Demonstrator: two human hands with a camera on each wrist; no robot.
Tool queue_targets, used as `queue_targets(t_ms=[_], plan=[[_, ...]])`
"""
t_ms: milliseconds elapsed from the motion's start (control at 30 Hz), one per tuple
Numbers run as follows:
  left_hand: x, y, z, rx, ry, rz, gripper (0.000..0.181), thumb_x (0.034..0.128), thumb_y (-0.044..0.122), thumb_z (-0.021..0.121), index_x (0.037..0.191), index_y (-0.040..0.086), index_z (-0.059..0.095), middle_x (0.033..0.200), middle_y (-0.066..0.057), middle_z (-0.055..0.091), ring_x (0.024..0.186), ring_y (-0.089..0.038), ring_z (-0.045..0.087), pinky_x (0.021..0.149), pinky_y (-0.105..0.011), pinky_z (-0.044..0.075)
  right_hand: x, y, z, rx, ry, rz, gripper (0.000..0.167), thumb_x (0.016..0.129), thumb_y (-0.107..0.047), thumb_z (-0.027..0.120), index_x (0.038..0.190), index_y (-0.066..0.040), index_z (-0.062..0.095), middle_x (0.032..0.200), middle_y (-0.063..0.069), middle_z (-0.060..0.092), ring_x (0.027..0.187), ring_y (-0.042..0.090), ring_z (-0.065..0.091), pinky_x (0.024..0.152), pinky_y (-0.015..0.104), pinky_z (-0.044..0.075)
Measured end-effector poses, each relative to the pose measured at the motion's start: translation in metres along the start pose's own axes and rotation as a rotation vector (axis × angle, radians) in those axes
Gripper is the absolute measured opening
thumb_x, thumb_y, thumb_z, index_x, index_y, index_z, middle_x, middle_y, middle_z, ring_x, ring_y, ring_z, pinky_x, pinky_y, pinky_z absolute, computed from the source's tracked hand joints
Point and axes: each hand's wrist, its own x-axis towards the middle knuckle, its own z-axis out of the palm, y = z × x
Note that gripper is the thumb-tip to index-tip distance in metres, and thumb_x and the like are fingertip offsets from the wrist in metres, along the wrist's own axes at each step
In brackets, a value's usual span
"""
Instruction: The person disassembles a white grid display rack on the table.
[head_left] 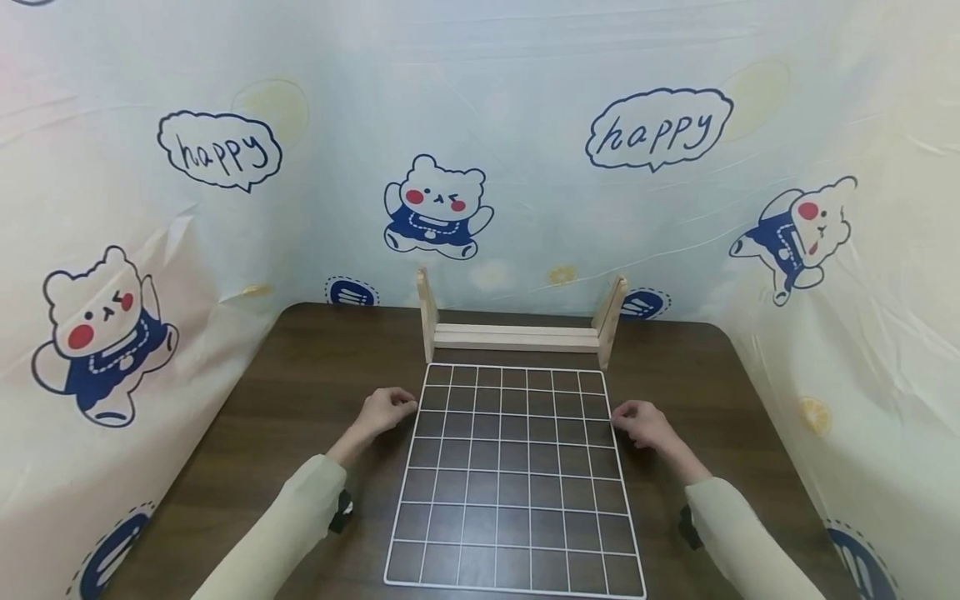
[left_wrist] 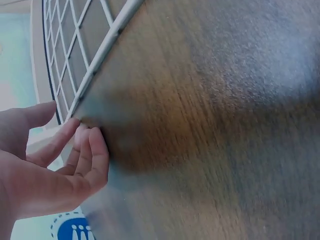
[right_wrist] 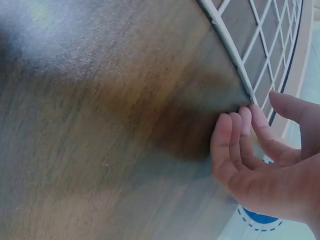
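A white wire grid panel [head_left: 500, 441] lies on the dark wooden table [head_left: 300, 367] in front of me. My left hand [head_left: 385, 410] is beside the panel's left edge, near its far end. In the left wrist view, its index fingertip comes up to the edge wire, with the thumb held apart. On the opposite side my right hand [head_left: 645, 425] mirrors it: the index fingertip meets the right edge wire, the thumb is raised, and the other fingers rest bent by the tabletop. Neither hand visibly pinches the wire.
Just beyond the panel stands a pale wooden frame [head_left: 517, 337] with two upright sides joined by a crossbar. A printed curtain [head_left: 525, 208] with bear drawings hangs around the table's back and sides.
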Motion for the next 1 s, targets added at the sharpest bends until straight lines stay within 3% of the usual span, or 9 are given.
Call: queue_targets(t_ms=[167, 367, 467, 533, 733, 900, 1000], plan=[[-0.018, 0.028, -0.015, -0.197, -0.055, -0.195, 0.044, 0.1140, 0.022, 0.056, 0.133, -0.018, 0.063, 0.108, -0.027, 0.071, 0.093, -0.026, 0.070, 0.079, -0.036, 0.070, -0.009, -0.007, -0.005, 0.130, -0.059, 0.095, 0.032, 0.112, -0.013, 0.056, 0.127, 0.013, 0.063, 0.096, 0.013, 0.064, 0.080, 0.017, 0.061, 0.065, 0.029, 0.064], [-0.022, 0.026, -0.027, -0.431, -0.107, -0.274, 0.053, 0.1204, 0.027, 0.042, 0.144, -0.019, 0.052, 0.103, -0.012, 0.069, 0.091, -0.016, 0.063, 0.077, -0.028, 0.067, -0.008, -0.002, -0.014, 0.265, -0.100, 0.141, 0.040, 0.115, -0.016, 0.052, 0.138, 0.015, 0.058, 0.107, 0.017, 0.070, 0.087, 0.019, 0.065, 0.071, 0.029, 0.067], [-0.024, 0.021, -0.031, -0.539, -0.119, -0.285, 0.053, 0.1211, 0.028, 0.038, 0.147, -0.018, 0.049, 0.103, -0.006, 0.070, 0.091, -0.012, 0.064, 0.078, -0.026, 0.066, -0.009, -0.001, -0.018, 0.300, -0.113, 0.142, 0.043, 0.115, -0.019, 0.053, 0.141, 0.015, 0.055, 0.105, 0.012, 0.072, 0.085, 0.016, 0.066, 0.072, 0.028, 0.067], [-0.026, 0.018, -0.031, -0.606, -0.110, -0.289, 0.053, 0.1214, 0.027, 0.037, 0.149, -0.017, 0.046, 0.107, -0.008, 0.073, 0.092, -0.011, 0.068, 0.080, -0.027, 0.067, -0.011, 0.000, -0.020, 0.312, -0.123, 0.139, 0.045, 0.116, -0.020, 0.053, 0.143, 0.016, 0.053, 0.104, 0.010, 0.072, 0.084, 0.014, 0.067, 0.072, 0.028, 0.067], [-0.036, 0.014, -0.027, -0.738, -0.072, -0.286, 0.053, 0.1214, 0.024, 0.035, 0.157, -0.014, 0.036, 0.140, -0.033, 0.069, 0.105, -0.016, 0.077, 0.090, -0.032, 0.069, -0.019, 0.005, -0.022, 0.349, -0.161, 0.116, 0.048, 0.118, -0.023, 0.049, 0.147, 0.016, 0.049, 0.107, 0.008, 0.075, 0.086, 0.011, 0.071, 0.075, 0.028, 0.068], [-0.050, 0.021, -0.021, -0.706, -0.042, -0.220, 0.055, 0.1222, 0.029, 0.034, 0.161, -0.010, 0.036, 0.156, -0.035, 0.058, 0.119, -0.019, 0.076, 0.096, -0.031, 0.067, -0.031, 0.010, -0.021, 0.373, -0.139, 0.061, 0.050, 0.119, -0.021, 0.045, 0.151, 0.018, 0.045, 0.110, 0.007, 0.077, 0.090, 0.011, 0.074, 0.078, 0.028, 0.068], [-0.056, 0.030, -0.015, -0.633, -0.005, -0.182, 0.055, 0.1226, 0.027, 0.034, 0.164, -0.008, 0.033, 0.159, -0.037, 0.053, 0.130, -0.032, 0.074, 0.110, -0.041, 0.063, -0.037, 0.015, -0.019, 0.328, -0.081, -0.012, 0.047, 0.118, -0.018, 0.048, 0.148, 0.019, 0.048, 0.111, 0.016, 0.077, 0.090, 0.013, 0.074, 0.078, 0.030, 0.068]])
